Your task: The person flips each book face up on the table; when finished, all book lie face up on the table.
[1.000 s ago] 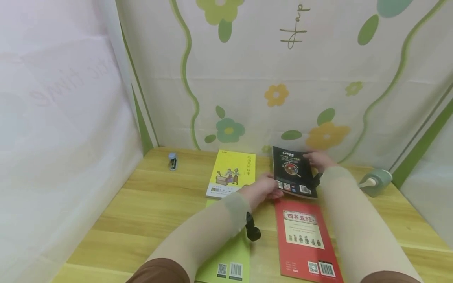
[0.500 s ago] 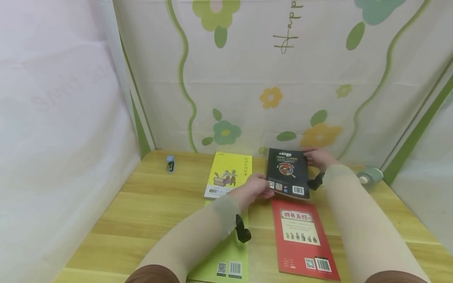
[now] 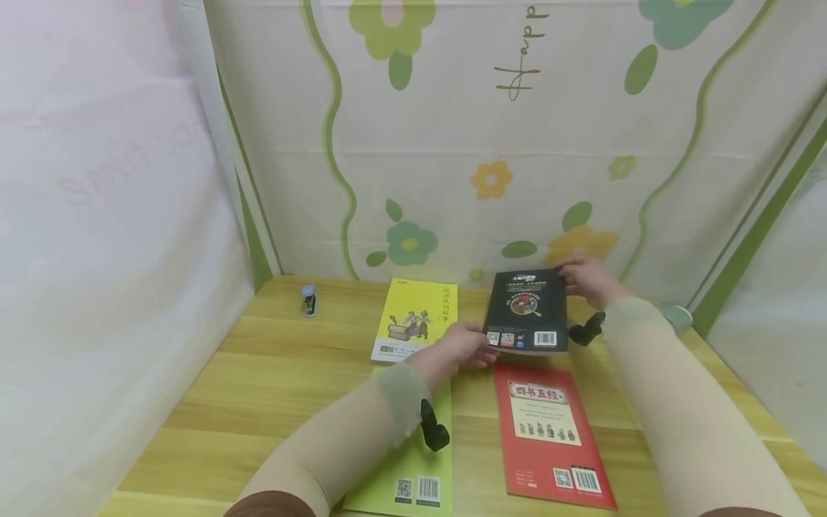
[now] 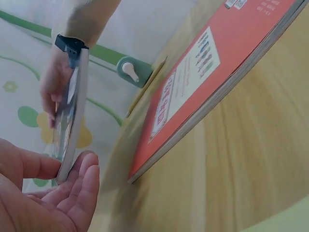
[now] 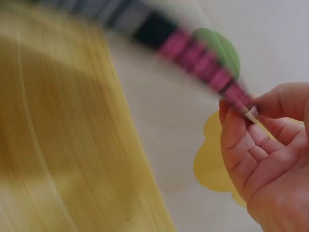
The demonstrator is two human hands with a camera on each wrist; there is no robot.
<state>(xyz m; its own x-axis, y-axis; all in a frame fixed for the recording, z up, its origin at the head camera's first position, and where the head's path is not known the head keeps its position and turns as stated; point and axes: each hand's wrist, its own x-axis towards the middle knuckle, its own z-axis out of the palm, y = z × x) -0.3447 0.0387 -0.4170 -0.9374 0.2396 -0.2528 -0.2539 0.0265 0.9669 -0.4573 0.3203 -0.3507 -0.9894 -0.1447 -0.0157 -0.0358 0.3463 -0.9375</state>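
Both hands hold a black book (image 3: 526, 305) with a round picture and barcode on its cover, raised off the table near the back. My left hand (image 3: 460, 347) pinches its lower left corner between thumb and fingers. At the upper right corner, my right hand (image 3: 586, 278) grips it. The left wrist view shows the book (image 4: 75, 121) edge-on, clear of the wood. In the right wrist view its blurred page edges, pink and dark, run into the pinch of the right hand (image 5: 275, 150). A red book (image 3: 555, 445) lies just in front of it.
A yellow book (image 3: 423, 309) lies left of the black one, with a lime-green book (image 3: 413, 467) in front, partly under my left sleeve. A small blue stapler (image 3: 309, 301) stands back left. A green bottle (image 3: 678, 317) is partly hidden behind the right forearm. A printed curtain (image 3: 439, 143) closes the back.
The black book has tilted, its front edge now showing more, and my right hand has lifted slightly. My left hand keeps its hold. The head view has shifted a little.
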